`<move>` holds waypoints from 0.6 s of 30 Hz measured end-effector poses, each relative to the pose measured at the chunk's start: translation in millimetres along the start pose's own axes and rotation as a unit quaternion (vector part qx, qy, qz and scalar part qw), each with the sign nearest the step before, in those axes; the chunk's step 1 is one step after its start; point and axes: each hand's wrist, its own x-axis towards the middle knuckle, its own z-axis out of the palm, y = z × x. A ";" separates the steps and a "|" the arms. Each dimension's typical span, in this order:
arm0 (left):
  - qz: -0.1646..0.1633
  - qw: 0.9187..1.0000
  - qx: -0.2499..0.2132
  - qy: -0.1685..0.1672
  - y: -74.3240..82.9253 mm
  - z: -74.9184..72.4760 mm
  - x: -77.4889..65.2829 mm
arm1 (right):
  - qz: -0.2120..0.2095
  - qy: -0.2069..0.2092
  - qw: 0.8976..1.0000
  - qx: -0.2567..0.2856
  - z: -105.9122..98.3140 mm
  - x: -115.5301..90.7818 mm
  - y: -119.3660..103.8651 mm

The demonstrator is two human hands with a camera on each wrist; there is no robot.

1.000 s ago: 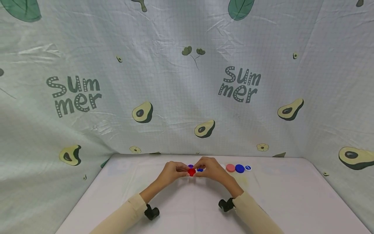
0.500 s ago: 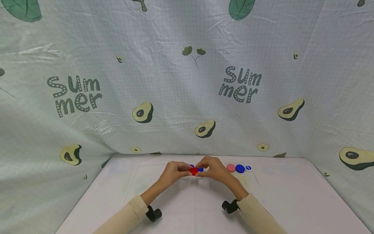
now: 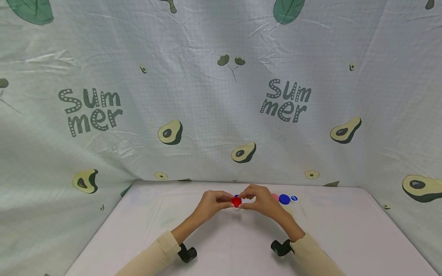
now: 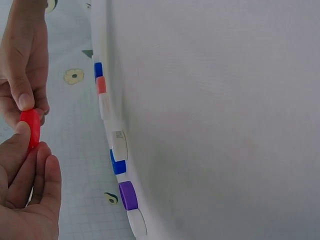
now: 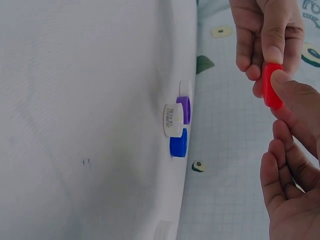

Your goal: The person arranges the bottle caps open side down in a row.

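Both hands pinch one red bottle cap (image 3: 236, 202) between them, thumbs against it. My left hand (image 3: 212, 203) grips its left side and my right hand (image 3: 260, 199) its right side. Both wrist views show the cap edge-on, raised above the table. Below it in the head view, part of a white cap (image 3: 236, 209) shows. The left wrist view has a printed white cap (image 4: 120, 145) beside a blue cap (image 4: 117, 161), a purple cap (image 4: 128, 195) and another white cap (image 4: 137, 222). In the head view the hands hide most of these.
Right of the hands lie a pink cap (image 3: 275, 197), a larger blue cap (image 3: 284, 199) and a small blue-and-white cap (image 3: 294, 198) on the white table (image 3: 235, 245). A printed curtain (image 3: 207, 115) hangs behind the table's far edge.
Both hands have moved right together, carrying the red cap, which now overlaps the blue cap behind it. The right hand now partly covers the pink cap.
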 end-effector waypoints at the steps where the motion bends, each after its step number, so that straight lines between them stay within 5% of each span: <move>1: 0.002 1.000 -0.002 -0.001 0.7 1.5 0.9 | -0.001 0.004 1.000 -0.003 -1.7 -1.7 0.0; 18: 0.010 1.000 -0.014 -0.008 11.8 20.3 12.9 | 0.025 0.033 0.999 -0.002 -20.6 -22.4 2.6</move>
